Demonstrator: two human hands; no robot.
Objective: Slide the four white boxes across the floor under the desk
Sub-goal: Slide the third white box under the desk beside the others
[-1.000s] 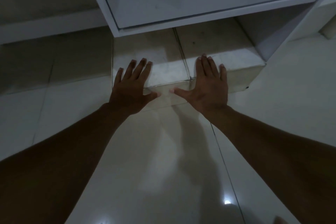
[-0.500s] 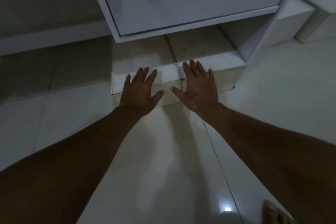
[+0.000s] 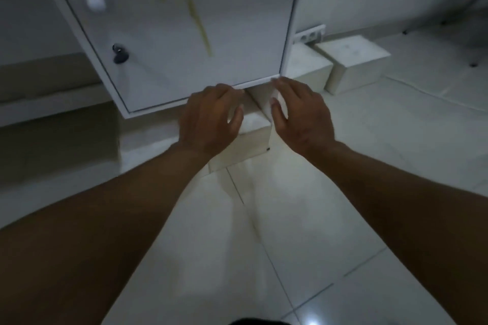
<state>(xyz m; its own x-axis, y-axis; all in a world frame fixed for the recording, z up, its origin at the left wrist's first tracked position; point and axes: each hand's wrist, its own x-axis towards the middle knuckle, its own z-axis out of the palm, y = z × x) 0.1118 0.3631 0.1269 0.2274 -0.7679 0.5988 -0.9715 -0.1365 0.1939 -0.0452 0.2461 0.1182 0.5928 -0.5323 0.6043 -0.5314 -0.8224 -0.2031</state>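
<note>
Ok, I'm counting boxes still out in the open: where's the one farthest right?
In the head view, the white box sits upper right on the floor, right of the cabinet door, below the wall socket.

I am in what looks like a dim home or office room: glossy white floor tiles [image 3: 303, 219], a white cabinet door [image 3: 171, 34] with a key in its lock [image 3: 120, 54] (blurred), and a power strip [image 3: 309, 35] lying against the wall.
</note>
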